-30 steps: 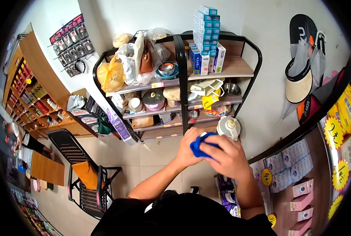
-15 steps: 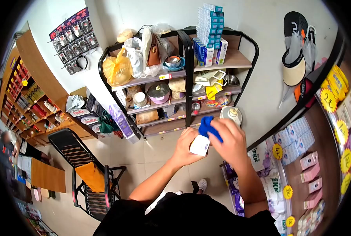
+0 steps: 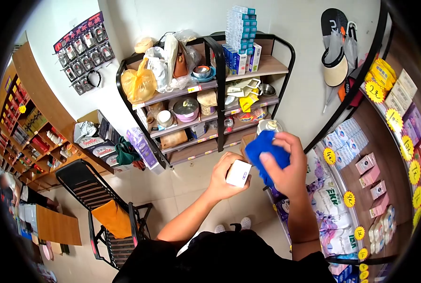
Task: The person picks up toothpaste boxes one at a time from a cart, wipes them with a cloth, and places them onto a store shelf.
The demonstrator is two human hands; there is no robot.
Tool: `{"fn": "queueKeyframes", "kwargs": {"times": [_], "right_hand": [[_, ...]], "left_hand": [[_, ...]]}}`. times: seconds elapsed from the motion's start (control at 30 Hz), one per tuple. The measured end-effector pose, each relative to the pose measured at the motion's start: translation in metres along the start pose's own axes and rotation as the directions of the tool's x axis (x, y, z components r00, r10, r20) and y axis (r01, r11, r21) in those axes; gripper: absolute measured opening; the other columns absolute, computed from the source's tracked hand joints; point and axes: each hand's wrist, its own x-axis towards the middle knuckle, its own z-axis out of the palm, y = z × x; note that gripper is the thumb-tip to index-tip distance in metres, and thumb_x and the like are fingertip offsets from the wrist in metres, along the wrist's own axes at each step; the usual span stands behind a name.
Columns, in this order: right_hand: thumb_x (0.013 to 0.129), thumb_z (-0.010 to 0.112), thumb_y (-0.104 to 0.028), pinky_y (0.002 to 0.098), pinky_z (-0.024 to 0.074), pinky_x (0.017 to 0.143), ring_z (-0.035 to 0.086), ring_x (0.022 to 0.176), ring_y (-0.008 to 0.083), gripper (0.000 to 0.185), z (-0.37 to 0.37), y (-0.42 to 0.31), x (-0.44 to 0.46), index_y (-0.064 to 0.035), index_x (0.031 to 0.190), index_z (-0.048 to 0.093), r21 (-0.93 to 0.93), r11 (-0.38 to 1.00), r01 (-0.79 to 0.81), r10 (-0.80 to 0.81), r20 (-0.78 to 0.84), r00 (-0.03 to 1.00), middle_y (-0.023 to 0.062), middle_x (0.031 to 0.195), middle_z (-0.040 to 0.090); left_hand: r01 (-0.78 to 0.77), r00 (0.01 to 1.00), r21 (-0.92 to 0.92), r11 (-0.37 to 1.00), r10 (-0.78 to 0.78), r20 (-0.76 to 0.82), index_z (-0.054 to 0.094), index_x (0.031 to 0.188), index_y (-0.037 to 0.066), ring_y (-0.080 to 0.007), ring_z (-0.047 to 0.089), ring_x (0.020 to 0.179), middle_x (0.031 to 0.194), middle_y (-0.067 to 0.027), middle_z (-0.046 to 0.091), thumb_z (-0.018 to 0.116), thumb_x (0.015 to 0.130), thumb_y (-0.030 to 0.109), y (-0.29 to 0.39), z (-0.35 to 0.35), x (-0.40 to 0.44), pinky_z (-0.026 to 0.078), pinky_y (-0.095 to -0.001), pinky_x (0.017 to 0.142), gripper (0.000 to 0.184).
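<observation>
In the middle of the head view, my left hand (image 3: 223, 175) is closed around a small white box (image 3: 239, 173), with one end face turned up toward me. To the right of it, my right hand (image 3: 289, 165) grips a blue cloth (image 3: 267, 153), thumb on the near side and fingers behind. The cloth spreads out in front of the palm and hangs a little below it. A gap separates cloth and box. Print on the box is too small to read.
Ahead stands a black-framed shelf (image 3: 210, 137) with bags, bowls, pots and stacked toothpaste-like boxes (image 3: 241, 30). At left is a folding chair (image 3: 111, 236) with an orange cushion (image 3: 112, 218). Goods shelves (image 3: 385, 155) with yellow price tags line the right. A person (image 3: 19, 188) is at far left.
My right hand has moved right, away from the box, and the blue cloth, bunched over the box before, is now apart from it and spread wider. My view has shifted slightly.
</observation>
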Motion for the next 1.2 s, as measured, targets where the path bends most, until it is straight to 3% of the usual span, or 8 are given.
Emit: {"fn": "queueKeyframes", "kwargs": {"times": [0.07,0.2,0.43,0.67,0.8,1.0,1.13,1.2], "right_hand": [[0.082,0.081,-0.017,0.0362,0.0582,0.080,0.071,0.096,0.0297,0.047,-0.007,-0.005,-0.013,-0.0047,0.122,0.059,-0.242,0.904,0.353,-0.296,0.241,0.924,0.0158,0.117,0.069],[0.077,0.081,-0.017,0.0352,0.0560,0.065,0.066,0.080,0.0224,0.046,0.000,-0.023,-0.041,-0.0142,0.121,0.070,-0.324,0.762,0.561,-0.423,0.407,0.809,0.0046,0.096,0.062],[0.081,0.077,-0.016,0.0377,0.0559,0.068,0.066,0.081,0.0265,0.038,-0.030,-0.010,-0.049,-0.0092,0.117,0.069,-0.405,0.834,0.375,-0.323,0.193,0.926,0.0075,0.095,0.063],[0.075,0.081,-0.016,0.0359,0.0562,0.067,0.066,0.080,0.0245,0.046,-0.077,-0.043,-0.118,-0.0088,0.117,0.064,-0.430,0.725,0.538,-0.357,0.434,0.827,0.0069,0.095,0.061],[0.075,0.081,-0.015,0.0362,0.0564,0.067,0.066,0.082,0.0245,0.046,-0.115,-0.058,-0.156,-0.0088,0.117,0.065,-0.398,0.737,0.546,-0.350,0.466,0.812,0.0071,0.096,0.061],[0.080,0.078,-0.013,0.0398,0.0560,0.068,0.067,0.080,0.0307,0.036,-0.176,-0.047,-0.174,-0.0069,0.114,0.067,-0.426,0.830,0.360,-0.327,0.152,0.933,0.0103,0.094,0.064],[0.084,0.075,-0.012,0.0403,0.0561,0.071,0.068,0.082,0.0320,0.033,-0.207,-0.046,-0.194,-0.0068,0.116,0.068,-0.506,0.833,0.222,-0.244,0.024,0.969,0.0110,0.097,0.066],[0.091,0.071,-0.014,0.0339,0.0546,0.079,0.070,0.087,0.0271,0.033,-0.218,-0.051,-0.206,-0.0022,0.122,0.066,-0.322,0.944,0.068,-0.112,-0.120,0.986,0.0125,0.100,0.069]], "left_hand": [[0.050,0.999,-0.041,0.998,-0.050,0.002,0.061,0.107,0.003,-0.0301,0.062,0.086,0.099,-0.0112,0.064,0.084,0.063,0.007,0.011,-0.002,-0.004,0.051,-0.0398,0.080,0.050],[0.001,1.000,0.015,1.000,-0.002,0.031,0.063,0.112,0.002,-0.0330,0.063,0.088,0.098,-0.0132,0.065,0.087,0.064,0.016,0.009,0.003,-0.014,0.051,-0.0412,0.080,0.055],[0.107,0.989,0.038,0.994,-0.110,0.095,0.062,0.112,0.002,-0.0350,0.061,0.091,0.100,-0.0142,0.063,0.085,0.057,0.012,0.049,0.028,-0.028,0.050,-0.0431,0.081,0.060],[0.128,0.981,0.039,0.991,-0.132,0.144,0.062,0.109,0.004,-0.0352,0.061,0.091,0.097,-0.0139,0.063,0.080,0.068,0.020,0.083,0.070,-0.058,0.050,-0.0422,0.083,0.047],[0.058,0.983,0.006,0.998,-0.058,0.172,0.063,0.106,0.005,-0.0292,0.063,0.088,0.096,-0.0120,0.064,0.082,0.070,0.018,0.104,0.101,-0.080,0.051,-0.0382,0.079,0.042],[0.029,0.969,0.033,0.999,-0.037,0.243,0.062,0.112,0.004,-0.0354,0.060,0.091,0.099,-0.0137,0.062,0.087,0.062,0.016,0.164,0.145,-0.107,0.049,-0.0417,0.085,0.058],[0.077,0.957,0.024,0.997,-0.081,0.279,0.061,0.115,0.004,-0.0299,0.062,0.095,0.104,-0.0108,0.064,0.089,0.062,0.017,0.192,0.164,-0.132,0.049,-0.0400,0.086,0.061],[0.512,0.851,-0.241,0.825,-0.447,0.276,0.060,0.118,0.004,-0.0228,0.063,0.102,0.110,-0.0071,0.065,0.093,0.064,0.021,0.201,0.166,-0.147,0.051,-0.0381,0.088,0.066]]}}
